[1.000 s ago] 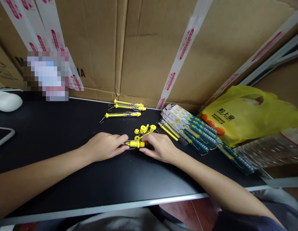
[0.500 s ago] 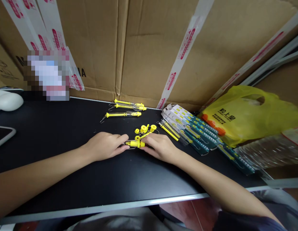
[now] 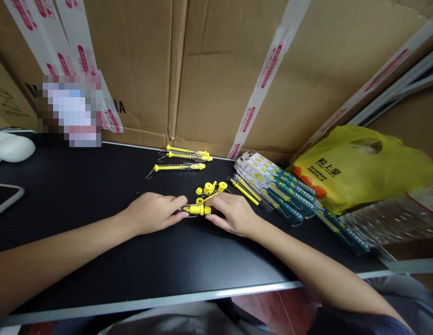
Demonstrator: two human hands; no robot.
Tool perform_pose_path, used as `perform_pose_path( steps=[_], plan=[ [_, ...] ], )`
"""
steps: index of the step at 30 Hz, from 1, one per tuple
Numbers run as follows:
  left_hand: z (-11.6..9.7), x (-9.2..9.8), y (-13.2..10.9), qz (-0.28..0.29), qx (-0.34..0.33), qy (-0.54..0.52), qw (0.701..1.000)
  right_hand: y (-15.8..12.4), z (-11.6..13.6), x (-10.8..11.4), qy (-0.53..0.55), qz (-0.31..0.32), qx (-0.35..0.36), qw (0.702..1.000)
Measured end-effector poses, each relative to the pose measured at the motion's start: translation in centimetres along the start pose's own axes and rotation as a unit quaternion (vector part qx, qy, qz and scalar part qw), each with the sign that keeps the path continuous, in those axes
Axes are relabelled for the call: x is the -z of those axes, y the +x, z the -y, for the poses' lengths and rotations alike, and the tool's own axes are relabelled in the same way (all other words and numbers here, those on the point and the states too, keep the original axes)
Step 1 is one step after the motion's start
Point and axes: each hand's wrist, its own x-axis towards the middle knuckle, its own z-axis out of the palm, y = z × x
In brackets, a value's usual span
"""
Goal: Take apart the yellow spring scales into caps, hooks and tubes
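Observation:
My left hand (image 3: 154, 213) and my right hand (image 3: 233, 213) rest on the black table (image 3: 98, 195), fingertips meeting on a small yellow tube-shaped tool (image 3: 197, 210). Both hands pinch it, one at each end, and it lies low over the table. Just behind it sit several loose yellow plastic parts (image 3: 211, 187). Three finished yellow tools with wire hooks (image 3: 183, 159) lie further back near the cardboard wall.
A fanned stack of packaged tools on teal and white cards (image 3: 279, 186) lies to the right, beside a yellow plastic bag (image 3: 363, 167) and clear bags (image 3: 391, 218). Cardboard boxes (image 3: 209, 70) wall the back. A white object (image 3: 14, 148) and a tablet edge (image 3: 5, 197) sit at the left.

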Motion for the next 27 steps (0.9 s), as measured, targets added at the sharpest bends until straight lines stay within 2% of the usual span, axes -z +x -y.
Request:
perform_pose_path(
  steps=[10, 18, 27],
  plan=[
    [0.15, -0.08, -0.07, -0.007, 0.005, -0.003, 1.000, 0.05, -0.20, -0.15, 0.011, 0.015, 0.003, 1.000],
    [0.16, 0.02, -0.06, -0.004, 0.012, -0.012, 1.000, -0.22, -0.23, -0.37, 0.014, -0.009, 0.031, 0.999],
    [0.07, 0.03, -0.04, 0.001, 0.008, -0.005, 1.000, -0.05, -0.02, -0.22, 0.013, -0.002, -0.006, 1.000]
  ],
)
